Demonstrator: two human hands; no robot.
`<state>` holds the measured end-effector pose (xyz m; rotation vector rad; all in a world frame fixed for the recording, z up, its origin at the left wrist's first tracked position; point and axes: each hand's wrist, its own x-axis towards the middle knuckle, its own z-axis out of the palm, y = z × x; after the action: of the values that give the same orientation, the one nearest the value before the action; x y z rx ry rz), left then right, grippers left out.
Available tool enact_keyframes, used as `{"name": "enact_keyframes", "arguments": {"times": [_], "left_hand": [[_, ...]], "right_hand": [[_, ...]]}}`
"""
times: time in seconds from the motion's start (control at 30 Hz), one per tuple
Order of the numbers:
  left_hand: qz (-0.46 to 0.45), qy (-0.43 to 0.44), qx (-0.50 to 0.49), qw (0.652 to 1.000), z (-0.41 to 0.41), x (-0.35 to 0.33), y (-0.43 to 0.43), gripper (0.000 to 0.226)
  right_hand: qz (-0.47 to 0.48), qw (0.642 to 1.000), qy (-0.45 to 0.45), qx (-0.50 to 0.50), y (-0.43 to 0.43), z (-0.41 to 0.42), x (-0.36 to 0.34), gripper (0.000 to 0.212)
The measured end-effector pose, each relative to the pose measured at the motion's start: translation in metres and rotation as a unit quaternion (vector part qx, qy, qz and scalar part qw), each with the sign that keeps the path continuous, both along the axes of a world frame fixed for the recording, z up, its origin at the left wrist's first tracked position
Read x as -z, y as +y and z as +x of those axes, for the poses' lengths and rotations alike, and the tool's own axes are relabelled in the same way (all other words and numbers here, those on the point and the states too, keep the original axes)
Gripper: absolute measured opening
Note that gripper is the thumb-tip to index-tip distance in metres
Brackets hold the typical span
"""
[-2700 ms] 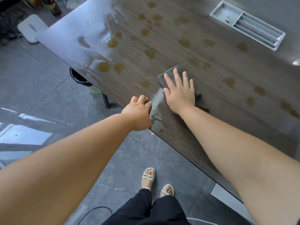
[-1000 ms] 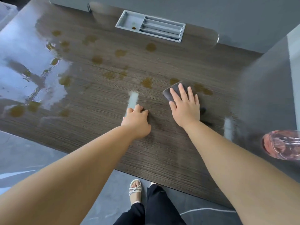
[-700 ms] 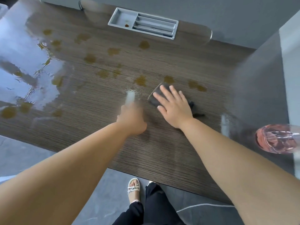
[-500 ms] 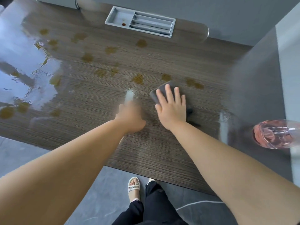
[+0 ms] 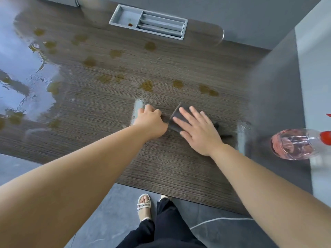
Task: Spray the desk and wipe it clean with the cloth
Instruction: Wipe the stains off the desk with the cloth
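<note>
Now the right hand fingers are lying spread and flat, pressing the dark cloth onto the counter. The left hand fingers are curling into an empty fist beside it. Brown stains are sitting just beyond; a short stroke could be skipping them, and the puddle at left could be smearing wider.

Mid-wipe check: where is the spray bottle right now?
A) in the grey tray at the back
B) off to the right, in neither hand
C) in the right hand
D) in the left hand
B: the spray bottle sits off to the right, apart from both hands; the right hand lies flat on the cloth and the left hand rests curled on the desk.
</note>
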<state>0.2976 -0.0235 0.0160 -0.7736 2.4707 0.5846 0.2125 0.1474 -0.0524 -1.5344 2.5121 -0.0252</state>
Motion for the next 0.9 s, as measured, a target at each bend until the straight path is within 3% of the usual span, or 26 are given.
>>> {"name": "enact_keyframes", "arguments": {"times": [0.07,0.13,0.2,0.23,0.3,0.37,0.4,0.47,0.53,0.6,0.67,0.73,0.8,0.83,0.9], "left_hand": [[0.009,0.001,0.029,1.0,-0.003,-0.001,0.003,0.059],[0.013,-0.014,0.035,0.999,-0.007,0.002,0.003,0.06],[0.01,-0.033,0.041,0.999,-0.011,0.003,0.003,0.059],[0.005,-0.039,0.045,0.998,-0.012,0.003,0.003,0.058],[0.007,-0.042,0.047,0.998,-0.014,0.003,0.001,0.058],[0.011,-0.046,0.054,0.997,-0.014,0.004,-0.003,0.06],[0.012,-0.049,0.059,0.997,-0.013,0.004,-0.004,0.06],[0.009,-0.059,0.07,0.996,-0.013,0.004,-0.005,0.061],[0.002,-0.068,0.082,0.994,-0.014,0.005,-0.003,0.062],[-0.001,-0.073,0.086,0.994,-0.014,0.005,-0.002,0.061],[-0.004,-0.079,0.086,0.993,-0.015,0.004,-0.001,0.06],[-0.002,-0.082,0.088,0.993,-0.015,0.003,-0.001,0.059],[-0.001,-0.085,0.092,0.992,-0.016,0.001,-0.002,0.06],[0.001,-0.085,0.092,0.992,-0.017,0.0,-0.002,0.061],[0.005,-0.087,0.09,0.992,-0.017,0.0,-0.003,0.061]], "right_hand": [[-0.004,0.991,0.015,0.134,0.013,-0.025,0.001,0.05],[-0.01,0.944,-0.002,0.33,0.008,-0.034,0.001,0.049],[-0.003,0.909,-0.018,0.417,-0.008,-0.026,0.0,0.051],[-0.005,0.921,-0.011,0.389,-0.013,-0.02,0.001,0.051],[-0.026,0.975,0.003,0.219,-0.005,-0.013,0.003,0.051],[-0.01,0.998,0.011,0.064,0.015,-0.031,0.002,0.054],[-0.004,0.998,0.013,0.055,0.021,-0.047,0.003,0.054],[0.005,0.984,0.022,0.175,0.02,-0.075,0.002,0.051],[-0.005,0.938,0.001,0.346,0.0,-0.087,0.0,0.05],[-0.007,0.902,-0.02,0.431,-0.027,-0.078,-0.002,0.051],[-0.01,0.933,-0.004,0.359,-0.042,-0.061,0.001,0.052],[-0.011,0.985,0.004,0.174,-0.036,-0.05,0.002,0.052],[-0.002,0.999,0.003,0.04,-0.02,-0.066,0.0,0.051],[0.001,0.999,0.004,0.04,-0.014,-0.077,0.001,0.051],[-0.004,0.987,0.009,0.158,-0.01,-0.09,0.002,0.051]]}}
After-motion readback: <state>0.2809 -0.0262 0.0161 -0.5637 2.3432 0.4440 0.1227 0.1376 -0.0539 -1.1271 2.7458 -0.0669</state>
